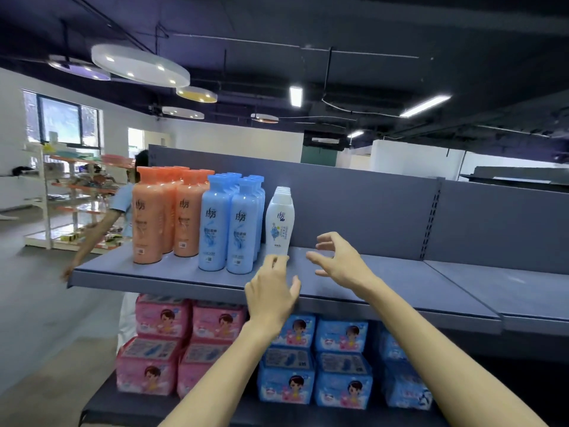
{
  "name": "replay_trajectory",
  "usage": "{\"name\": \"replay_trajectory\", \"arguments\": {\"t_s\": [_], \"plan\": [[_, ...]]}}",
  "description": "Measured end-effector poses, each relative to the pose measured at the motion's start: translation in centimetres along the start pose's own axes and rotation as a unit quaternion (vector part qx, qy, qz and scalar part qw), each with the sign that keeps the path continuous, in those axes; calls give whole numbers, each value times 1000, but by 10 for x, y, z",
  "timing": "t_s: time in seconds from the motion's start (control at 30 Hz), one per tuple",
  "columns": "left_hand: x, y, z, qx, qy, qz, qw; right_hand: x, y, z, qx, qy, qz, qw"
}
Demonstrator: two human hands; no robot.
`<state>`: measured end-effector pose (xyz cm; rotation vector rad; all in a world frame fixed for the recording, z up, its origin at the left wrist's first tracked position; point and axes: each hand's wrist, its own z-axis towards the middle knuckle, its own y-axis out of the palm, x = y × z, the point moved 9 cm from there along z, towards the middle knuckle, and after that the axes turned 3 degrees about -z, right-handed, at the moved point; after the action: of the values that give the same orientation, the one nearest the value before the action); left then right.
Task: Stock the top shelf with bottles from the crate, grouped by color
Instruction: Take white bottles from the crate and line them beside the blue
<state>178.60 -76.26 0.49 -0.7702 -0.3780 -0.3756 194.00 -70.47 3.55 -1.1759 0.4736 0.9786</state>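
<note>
The top shelf (400,282) carries orange bottles (147,217), blue bottles (215,223) and white bottles (279,223), grouped left to right. The left hand (271,291) fingertips touch the front white bottle's base. The right hand (341,260) is released, fingers spread, just beside it.

- You stand in a retail shop aisle: grey metal gondola shelf (191,274) with slotted uprights.
- Identical bottles (215,223) faced in colour rows; packaged goods (286,359) stacked below.
- More display racks (61,195) by the far wall; open ceiling, strip lights (425,105).

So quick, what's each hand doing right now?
Left hand: open, fingertips at the white bottle base.
Right hand: open, holding nothing.
</note>
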Motion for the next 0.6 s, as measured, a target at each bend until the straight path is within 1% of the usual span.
{"name": "replay_trajectory", "arguments": {"t_s": [0.07,0.17,0.23,0.3,0.43,0.53,0.6], "plan": [[-5,-1,-20,27,16,-29,999,6,3,-20,-5,-12,-31,999],[-11,-2,-53,57,50,-124,989,16,10,-48,-21,-20,-47,998],[-17,9,-81,38,58,-164,984,28,24,-68,-57,-19,-68,996],[-29,35,-114,-22,43,-158,986,45,47,-91,-102,-17,-101,990],[-74,95,-193,-143,-48,-154,976,105,97,-136,-168,37,-104,980],[-110,122,-257,-198,-132,-130,963,161,136,-170,-212,96,-87,969],[-137,134,-306,-226,-198,-117,947,200,167,-200,-244,144,-72,956]]}}
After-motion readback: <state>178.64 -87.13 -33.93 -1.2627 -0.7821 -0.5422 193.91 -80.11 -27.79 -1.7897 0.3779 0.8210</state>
